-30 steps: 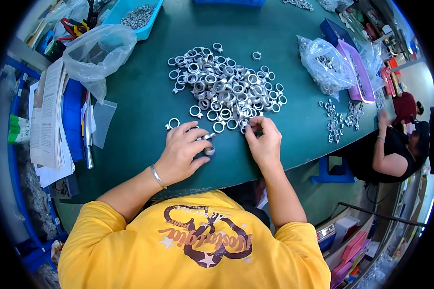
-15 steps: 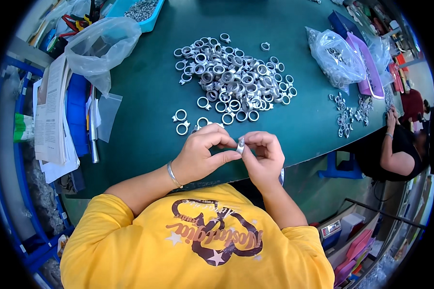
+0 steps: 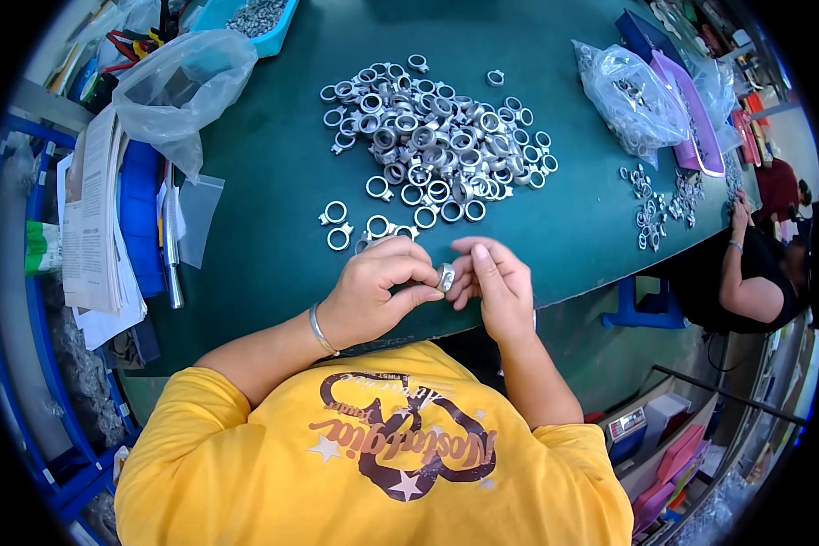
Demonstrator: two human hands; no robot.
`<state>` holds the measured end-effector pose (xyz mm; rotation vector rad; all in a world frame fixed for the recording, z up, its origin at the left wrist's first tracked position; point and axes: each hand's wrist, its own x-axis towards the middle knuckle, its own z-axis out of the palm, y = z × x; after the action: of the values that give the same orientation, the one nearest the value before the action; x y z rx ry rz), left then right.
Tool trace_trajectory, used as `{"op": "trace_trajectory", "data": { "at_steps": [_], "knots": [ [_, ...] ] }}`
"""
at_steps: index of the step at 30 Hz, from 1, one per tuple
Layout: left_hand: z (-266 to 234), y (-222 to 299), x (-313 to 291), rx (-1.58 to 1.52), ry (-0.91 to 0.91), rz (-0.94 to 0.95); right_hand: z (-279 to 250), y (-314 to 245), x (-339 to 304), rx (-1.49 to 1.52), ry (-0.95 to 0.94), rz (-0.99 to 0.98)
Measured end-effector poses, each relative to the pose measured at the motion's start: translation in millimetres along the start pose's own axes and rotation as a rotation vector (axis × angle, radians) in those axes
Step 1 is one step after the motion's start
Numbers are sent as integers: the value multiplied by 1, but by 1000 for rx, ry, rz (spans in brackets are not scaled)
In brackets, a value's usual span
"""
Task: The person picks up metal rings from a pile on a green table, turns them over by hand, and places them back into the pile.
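Observation:
My left hand and my right hand meet near the front edge of the green table. Between their fingertips sits one small silver metal ring, pinched from both sides. A silver bracelet circles my left wrist. Just beyond my hands lie a few loose rings, and farther back a big heap of the same silver rings spreads over the table's middle.
A clear plastic bag and stacked papers lie at the left. A blue tray of small parts stands at the back. Another bag of parts and scattered rings lie right, by another person.
My hands drew back from the heap toward the table's front edge, carrying one ring, and now hold it between them close to my body.

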<state>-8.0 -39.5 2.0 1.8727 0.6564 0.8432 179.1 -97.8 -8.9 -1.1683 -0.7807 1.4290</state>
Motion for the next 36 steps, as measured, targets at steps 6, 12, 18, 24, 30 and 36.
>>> {"op": "trace_trajectory", "data": {
  "at_steps": [6, 12, 18, 24, 30, 36],
  "knots": [
    [1, 0, 0, 130, 37, 116, 4, 11, -4, 70, -205, 29],
    [-2, 3, -3, -32, 136, -87, 4, 13, -2, 347, -235, -161],
    [2, 3, -6, -183, 114, -153, 5, 16, -6, 155, -225, -357],
    [-4, -1, -7, -50, 109, -67, 3, 21, -6, 137, -154, -336],
    [-17, -6, -10, -93, 246, -118, -3, 8, 10, 425, -51, -54],
    [-21, -8, -7, -22, 276, -135, 23, 9, 40, -1253, 100, -493]
  ]
}}
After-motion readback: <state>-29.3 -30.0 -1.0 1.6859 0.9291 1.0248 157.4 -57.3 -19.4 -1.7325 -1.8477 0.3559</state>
